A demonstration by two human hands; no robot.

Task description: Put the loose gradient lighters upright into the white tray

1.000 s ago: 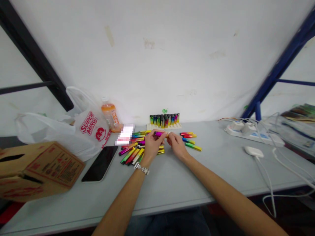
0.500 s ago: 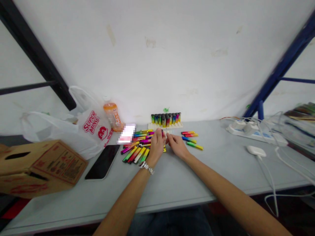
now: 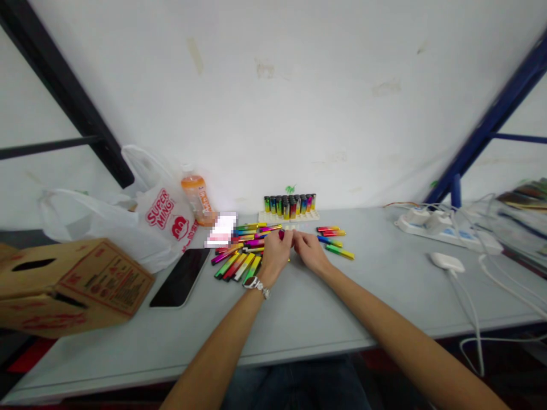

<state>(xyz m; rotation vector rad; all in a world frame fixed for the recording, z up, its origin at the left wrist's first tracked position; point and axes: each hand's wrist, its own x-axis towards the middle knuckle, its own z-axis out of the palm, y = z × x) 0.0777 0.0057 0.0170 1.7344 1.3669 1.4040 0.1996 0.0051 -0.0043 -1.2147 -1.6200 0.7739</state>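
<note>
Where two hands meet, a half-hidden lighter invites slips

If the point between the hands marks the clock's centre, the black phone lies between 8 and 9 o'clock, well apart, and the bottle stands at 10. Loose lighters lie fanned and overlapping at 9, just beside the left wrist; a sideways sweep of the wristwatch could scatter them. The left hand appears clamped on a magenta lighter, just off centre toward 10. Because little of it shows, a glancing pinch could let it spin or drop. At 12, upright lighters stand close together on a pale tray; a knuckle reaching too far forward could topple several. The right hand has its fingers curled, tips near the left's; whether they grip anything cannot be told. At 3, a few loose lighters lie near enough for its forearm to nudge.
</note>
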